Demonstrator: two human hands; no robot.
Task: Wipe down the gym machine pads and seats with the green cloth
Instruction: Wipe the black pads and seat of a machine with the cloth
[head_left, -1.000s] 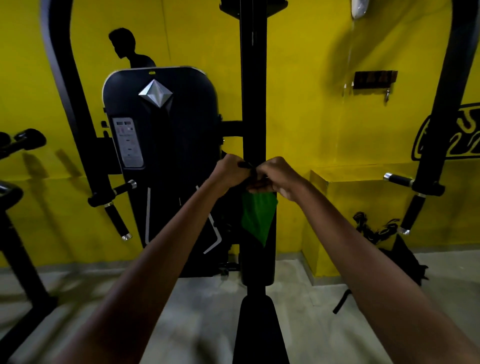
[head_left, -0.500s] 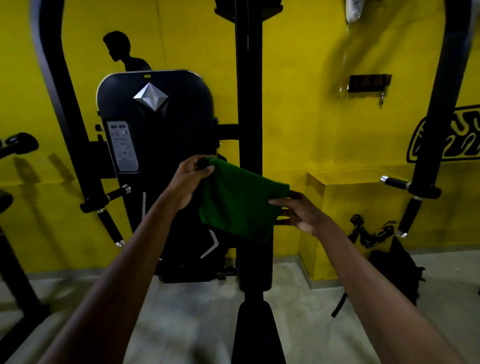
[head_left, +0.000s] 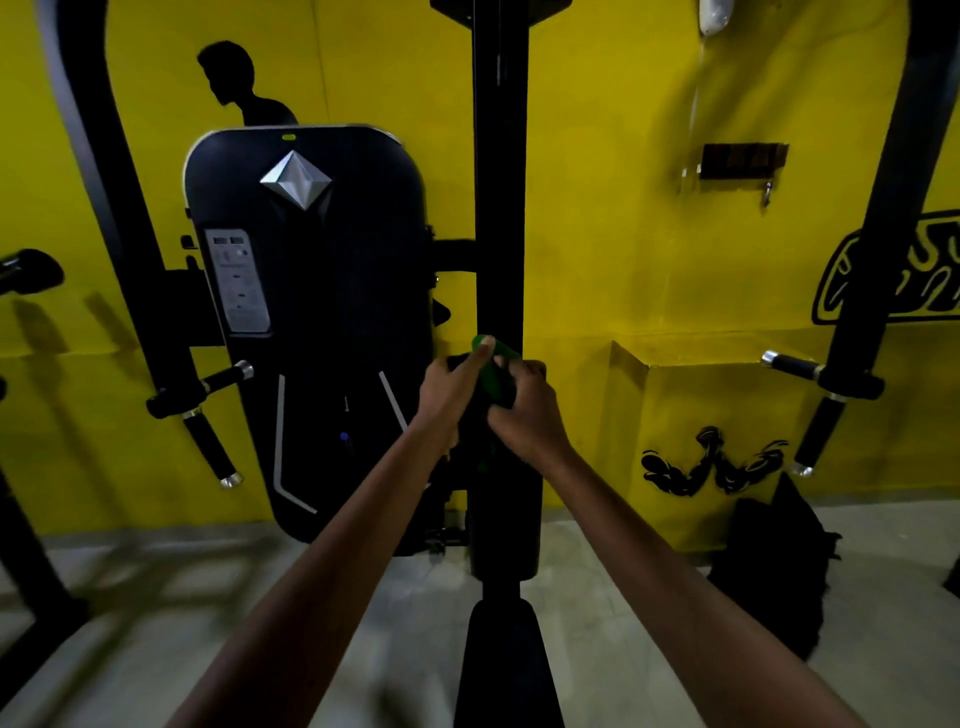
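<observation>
Weight-stack shroud (head_left: 311, 322) carries a small panel label (head_left: 237, 280), unreadable; wall graphic (head_left: 893, 270) lettering illegible. Vertical back pad (head_left: 501, 493) just behind both hands. Left hand (head_left: 449, 392) and right hand (head_left: 524, 410) pinch the bunched green cloth (head_left: 493, 371). Best folded flat before pressing along the pad.

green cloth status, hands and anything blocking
Left hand and right hand both gripping green cloth, bunched. Held at the black upright pad. Nothing blocking.
</observation>
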